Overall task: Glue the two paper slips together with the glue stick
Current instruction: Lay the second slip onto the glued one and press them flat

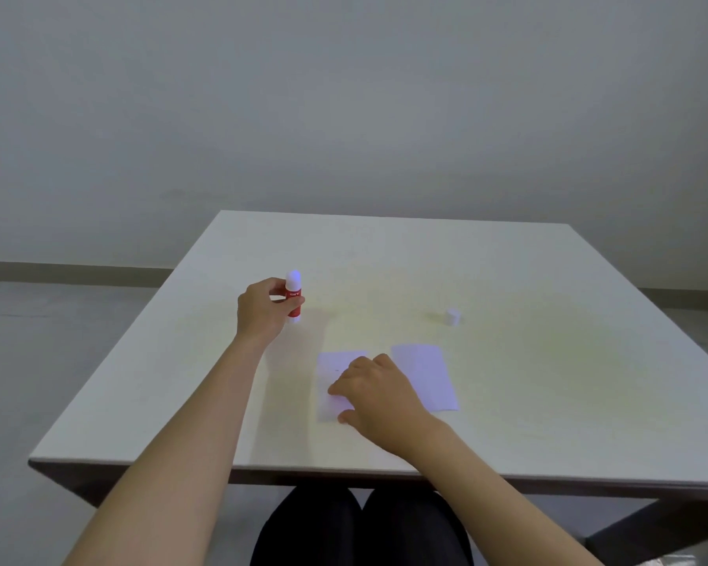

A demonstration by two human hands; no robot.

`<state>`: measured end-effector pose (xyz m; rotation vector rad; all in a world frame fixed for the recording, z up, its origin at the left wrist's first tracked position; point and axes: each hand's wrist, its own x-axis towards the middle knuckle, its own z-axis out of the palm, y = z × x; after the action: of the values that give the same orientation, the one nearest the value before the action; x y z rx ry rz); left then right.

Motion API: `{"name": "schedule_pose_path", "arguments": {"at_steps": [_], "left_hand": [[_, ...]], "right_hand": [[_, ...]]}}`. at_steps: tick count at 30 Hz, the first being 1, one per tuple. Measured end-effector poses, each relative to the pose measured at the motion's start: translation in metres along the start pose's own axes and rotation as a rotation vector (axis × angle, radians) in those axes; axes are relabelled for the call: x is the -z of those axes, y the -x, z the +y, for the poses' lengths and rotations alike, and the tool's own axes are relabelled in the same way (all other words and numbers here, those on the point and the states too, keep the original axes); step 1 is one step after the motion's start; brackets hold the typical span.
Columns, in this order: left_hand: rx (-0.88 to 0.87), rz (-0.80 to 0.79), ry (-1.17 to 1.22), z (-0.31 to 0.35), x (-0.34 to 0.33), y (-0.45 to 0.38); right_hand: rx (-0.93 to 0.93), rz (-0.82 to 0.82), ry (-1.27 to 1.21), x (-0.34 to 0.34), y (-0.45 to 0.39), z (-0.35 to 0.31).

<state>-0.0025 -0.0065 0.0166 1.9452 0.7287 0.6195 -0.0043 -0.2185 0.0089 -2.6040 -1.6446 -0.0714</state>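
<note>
My left hand (262,308) is curled around the glue stick (294,298), thumb and fingers pinching its red middle, base at or just above the table (548,361) – I cannot tell which. My right hand (375,396) lies palm down, fingers loosely spread, pressing on the left paper slip (331,369) and gripping nothing. The stick stands upright at about 11 o'clock from that hand, long axis vertical, bare white tip pointing up. Its red label carries white lettering too blurred to read. The right paper slip (426,377) lies just beside the first, both pale with long sides running away from me. At 2 o'clock sits the small white cap (453,316), well apart.
</note>
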Motion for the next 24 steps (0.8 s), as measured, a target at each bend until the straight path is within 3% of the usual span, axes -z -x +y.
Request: {"name": "schedule_pose_path", "arguments": {"at_steps": [7,11,14,16,18,20,22,24], "left_hand": [[0.021,0.013,-0.004,-0.002,-0.003,0.006],[0.048,0.004,0.033,-0.006,-0.004,0.011],[0.052,-0.002,0.044,-0.006,-0.004,0.012],[-0.021,0.135,0.03,-0.003,-0.005,0.02],[-0.241,0.365,0.044,0.006,-0.01,0.036],[-0.417,0.434,0.067,0.016,-0.021,0.054],[-0.38,0.274,0.103,0.026,-0.035,0.069],[-0.178,-0.001,0.141,0.032,-0.051,0.082]], "right_hand": [[0.063,0.127,0.051,-0.008,0.004,0.001],[0.029,0.329,-0.134,0.007,0.006,0.006],[-0.119,0.508,-0.414,0.023,0.005,0.018],[-0.273,0.573,-0.678,0.029,0.007,0.029],[-0.422,0.643,-0.947,0.031,0.009,0.04],[-0.614,0.73,-1.282,0.03,0.01,0.05],[-0.783,0.801,-1.682,0.03,0.011,0.057],[-0.867,0.845,-1.966,0.029,0.014,0.06]]}}
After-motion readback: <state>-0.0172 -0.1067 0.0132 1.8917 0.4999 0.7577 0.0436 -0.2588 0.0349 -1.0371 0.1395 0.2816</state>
